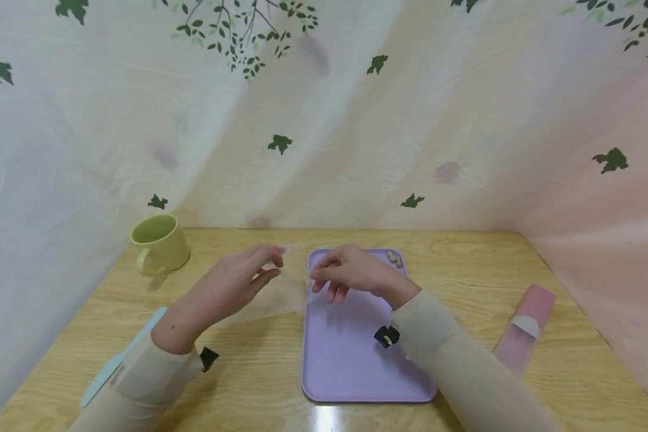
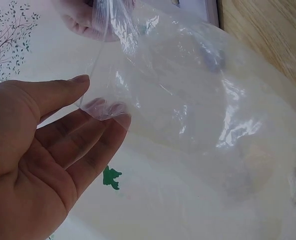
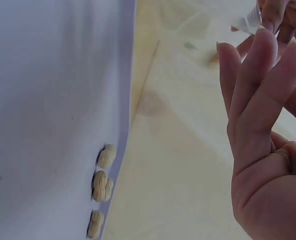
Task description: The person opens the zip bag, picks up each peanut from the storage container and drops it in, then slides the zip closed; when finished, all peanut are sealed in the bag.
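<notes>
A clear zip-top plastic bag (image 2: 187, 115) hangs between both hands, its zip strip running along the open edge in the left wrist view. My left hand (image 1: 237, 282) holds one corner of that edge, thumb on one side and curled fingers (image 2: 95, 165) on the other. Over the purple tray (image 1: 351, 366), my right hand (image 1: 351, 270) pinches the other end of the edge with thumb and index finger; its remaining fingers (image 3: 260, 75) extend loosely. The right pinch itself is mostly hidden in the right wrist view. Several peanuts (image 3: 100, 186) lie along the tray's far edge.
A green mug (image 1: 164, 243) stands at the back left. A light blue knife-shaped utensil (image 1: 113, 366) lies partly beneath the left forearm. On the right is a pink case with a see-through part (image 1: 534, 306). A leaf-printed cloth (image 1: 329, 150) hangs behind the wooden table.
</notes>
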### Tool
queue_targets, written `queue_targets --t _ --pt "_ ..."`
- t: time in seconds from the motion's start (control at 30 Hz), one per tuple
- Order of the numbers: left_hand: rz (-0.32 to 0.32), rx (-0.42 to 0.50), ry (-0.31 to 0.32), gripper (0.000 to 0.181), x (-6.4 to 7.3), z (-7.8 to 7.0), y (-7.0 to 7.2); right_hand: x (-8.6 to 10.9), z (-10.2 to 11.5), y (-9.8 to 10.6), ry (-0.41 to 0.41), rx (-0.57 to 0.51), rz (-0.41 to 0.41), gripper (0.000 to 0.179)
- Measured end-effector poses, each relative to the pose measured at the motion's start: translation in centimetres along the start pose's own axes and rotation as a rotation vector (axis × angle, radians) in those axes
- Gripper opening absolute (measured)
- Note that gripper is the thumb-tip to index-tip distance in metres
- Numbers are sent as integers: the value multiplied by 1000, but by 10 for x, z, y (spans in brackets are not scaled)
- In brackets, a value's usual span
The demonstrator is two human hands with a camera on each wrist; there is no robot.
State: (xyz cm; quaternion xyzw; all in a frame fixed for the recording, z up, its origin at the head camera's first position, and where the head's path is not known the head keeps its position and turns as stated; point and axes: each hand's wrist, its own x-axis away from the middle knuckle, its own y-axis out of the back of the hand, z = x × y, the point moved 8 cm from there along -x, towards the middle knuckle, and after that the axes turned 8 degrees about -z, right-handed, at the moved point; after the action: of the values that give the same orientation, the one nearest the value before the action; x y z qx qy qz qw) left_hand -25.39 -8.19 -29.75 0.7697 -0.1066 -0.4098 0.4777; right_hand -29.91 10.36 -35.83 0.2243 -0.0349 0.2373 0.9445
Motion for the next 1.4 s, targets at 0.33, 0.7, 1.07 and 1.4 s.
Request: queue_targets --t 0.33,0.7,1.07,1.4 --pt "13 3 13 18 0 2 -2 1 -18 56 -61 -2 -165 30" --pt "12 -1 17 18 0 4 0 -3 -69 129 -192 171 -285 35" --pt "3 1 14 17 1 2 2 -10 -91 137 -260 500 -295 20" --pt "-14 -6 7 17 2 3 4 -19 -95 130 -261 551 -253 27"
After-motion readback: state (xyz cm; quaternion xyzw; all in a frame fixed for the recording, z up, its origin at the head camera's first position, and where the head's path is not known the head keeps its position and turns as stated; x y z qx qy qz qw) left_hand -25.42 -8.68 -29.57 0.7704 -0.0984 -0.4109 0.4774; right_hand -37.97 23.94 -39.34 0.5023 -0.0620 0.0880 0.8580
